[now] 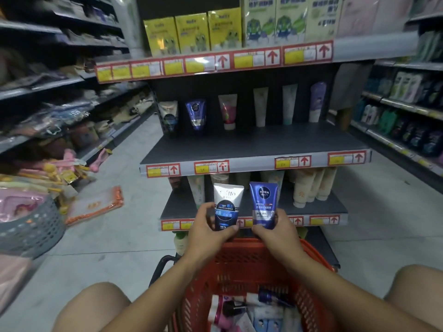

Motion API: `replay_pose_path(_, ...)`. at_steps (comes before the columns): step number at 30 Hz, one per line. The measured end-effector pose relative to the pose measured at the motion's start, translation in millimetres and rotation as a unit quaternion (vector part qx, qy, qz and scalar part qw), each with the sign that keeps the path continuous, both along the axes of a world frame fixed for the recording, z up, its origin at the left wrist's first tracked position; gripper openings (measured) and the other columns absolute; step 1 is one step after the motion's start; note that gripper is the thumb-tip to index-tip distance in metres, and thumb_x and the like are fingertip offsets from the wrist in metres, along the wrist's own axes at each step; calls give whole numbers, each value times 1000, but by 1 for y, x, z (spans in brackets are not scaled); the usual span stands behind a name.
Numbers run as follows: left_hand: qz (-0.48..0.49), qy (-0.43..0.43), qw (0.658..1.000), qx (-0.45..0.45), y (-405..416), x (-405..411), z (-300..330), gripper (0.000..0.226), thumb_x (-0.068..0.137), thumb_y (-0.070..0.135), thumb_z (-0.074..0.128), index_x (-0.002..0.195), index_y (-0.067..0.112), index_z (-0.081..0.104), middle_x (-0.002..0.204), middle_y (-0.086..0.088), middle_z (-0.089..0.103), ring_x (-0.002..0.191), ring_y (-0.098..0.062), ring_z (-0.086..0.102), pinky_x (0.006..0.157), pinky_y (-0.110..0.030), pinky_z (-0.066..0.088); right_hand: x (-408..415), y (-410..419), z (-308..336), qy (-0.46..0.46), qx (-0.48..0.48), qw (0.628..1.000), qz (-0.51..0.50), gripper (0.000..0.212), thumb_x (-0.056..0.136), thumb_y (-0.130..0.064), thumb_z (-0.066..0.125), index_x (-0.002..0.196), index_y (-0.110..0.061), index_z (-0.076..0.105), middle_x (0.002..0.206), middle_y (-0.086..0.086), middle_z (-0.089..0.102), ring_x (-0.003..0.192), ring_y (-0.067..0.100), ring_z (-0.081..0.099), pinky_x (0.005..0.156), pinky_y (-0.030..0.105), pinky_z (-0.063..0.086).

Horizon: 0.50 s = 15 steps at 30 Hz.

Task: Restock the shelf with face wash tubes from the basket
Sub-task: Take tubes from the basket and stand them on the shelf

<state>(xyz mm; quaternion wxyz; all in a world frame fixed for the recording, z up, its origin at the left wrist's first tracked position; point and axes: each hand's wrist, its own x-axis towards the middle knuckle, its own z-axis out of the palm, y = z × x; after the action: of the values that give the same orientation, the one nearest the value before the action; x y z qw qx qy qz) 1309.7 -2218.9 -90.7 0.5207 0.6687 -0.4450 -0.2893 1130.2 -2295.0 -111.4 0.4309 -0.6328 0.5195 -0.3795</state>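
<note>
My left hand [208, 232] grips a white and dark blue face wash tube [227, 204], held upright above the basket. My right hand [275, 232] grips a blue Nivea Men tube [263, 203] beside it. Both tubes hang in front of the lower shelf edge. The red basket [242, 264] sits between my knees with several more tubes [254, 312] lying in its bottom. The dark middle shelf [259, 144] carries a single row of several tubes [227, 111] standing at its back, with bare board in front of them.
The lower shelf [282, 204] holds cream bottles [311, 188] at right. The top shelf has yellow and green boxes [191, 32]. A grey basket [31, 226] and packets lie on the floor at left. Stocked aisles run along both sides.
</note>
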Motion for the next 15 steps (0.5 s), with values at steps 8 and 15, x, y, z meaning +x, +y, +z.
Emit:
replay_pose_path(8, 51, -42, 996, -61, -4, 10, 40, 69, 71, 32, 95, 126, 35, 54, 105, 12, 72, 93, -2, 71, 75, -17, 58, 14, -4, 38, -23, -56, 998, 26, 56, 76, -35, 86, 118, -37, 49, 102, -17, 65, 95, 0, 65, 84, 29, 55)
replay_pose_path(15, 110, -99, 987, -61, -19, 33, 54, 78, 66, 44, 95, 133, 33, 54, 116, 12, 70, 102, -7, 69, 83, -24, 60, 30, -17, 59, -18, -77, 996, 33, 56, 78, -37, 85, 119, -38, 47, 103, -22, 59, 95, -5, 59, 74, 16, 46)
